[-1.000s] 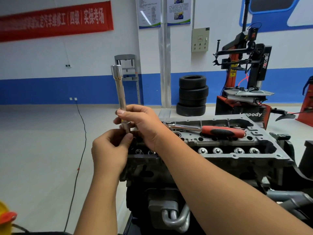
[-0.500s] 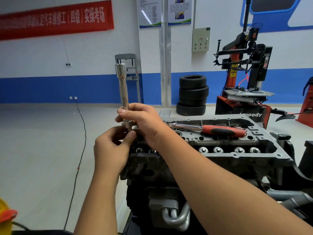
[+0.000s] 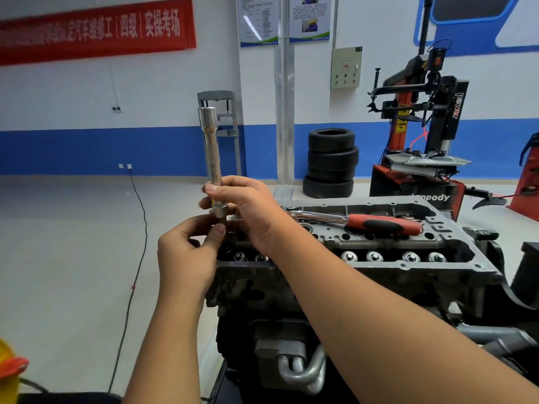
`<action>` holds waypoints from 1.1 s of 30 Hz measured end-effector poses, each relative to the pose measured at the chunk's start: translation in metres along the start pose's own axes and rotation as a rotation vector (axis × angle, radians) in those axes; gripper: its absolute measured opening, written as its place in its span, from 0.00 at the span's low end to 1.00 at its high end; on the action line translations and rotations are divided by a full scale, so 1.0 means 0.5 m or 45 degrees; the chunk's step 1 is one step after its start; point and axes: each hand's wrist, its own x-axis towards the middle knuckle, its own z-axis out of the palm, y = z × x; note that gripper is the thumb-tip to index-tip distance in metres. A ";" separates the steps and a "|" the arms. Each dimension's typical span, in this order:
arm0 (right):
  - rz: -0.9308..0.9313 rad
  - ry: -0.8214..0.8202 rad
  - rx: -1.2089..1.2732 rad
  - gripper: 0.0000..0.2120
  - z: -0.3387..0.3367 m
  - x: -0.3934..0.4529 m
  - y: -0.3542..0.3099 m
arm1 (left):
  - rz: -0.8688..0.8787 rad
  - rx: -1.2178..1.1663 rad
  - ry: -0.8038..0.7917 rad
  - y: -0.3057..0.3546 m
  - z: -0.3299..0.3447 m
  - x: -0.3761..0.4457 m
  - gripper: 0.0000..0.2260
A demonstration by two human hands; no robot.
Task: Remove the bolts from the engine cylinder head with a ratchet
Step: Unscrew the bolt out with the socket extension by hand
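My right hand (image 3: pixel 248 205) grips a long chrome extension bar (image 3: pixel 212 158) that stands upright over the left end of the grey engine cylinder head (image 3: pixel 379 269), a socket (image 3: pixel 219 212) at its lower end. Just below, my left hand (image 3: pixel 189 252) pinches something at the socket's bottom; what it pinches is hidden by the fingers. The ratchet (image 3: pixel 358 221), with a red and black handle, lies on top of the head, apart from both hands. A row of shiny valve caps shows along the head's near side.
A stack of black tyres (image 3: pixel 331 163) and a red and black tyre changer (image 3: pixel 420 135) stand behind the engine. A black cable (image 3: pixel 140 228) runs across the floor at the left. A yellow and red object (image 3: pixel 10 365) sits at the bottom left corner.
The bar and both hands stay almost where they were; the bar has tilted slightly more upright. The ratchet has not moved.
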 end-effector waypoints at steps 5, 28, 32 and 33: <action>-0.006 0.014 -0.018 0.04 0.001 0.001 0.002 | -0.102 0.014 -0.144 0.002 0.001 0.002 0.09; -0.023 0.002 -0.028 0.04 0.000 0.004 0.004 | -0.014 0.028 -0.075 0.010 0.005 -0.004 0.13; -0.027 -0.023 -0.049 0.05 0.002 0.003 0.004 | 0.035 0.050 0.083 0.005 0.003 -0.007 0.06; -0.030 -0.019 -0.048 0.05 0.002 0.002 0.003 | 0.044 0.063 0.079 0.004 0.001 -0.007 0.06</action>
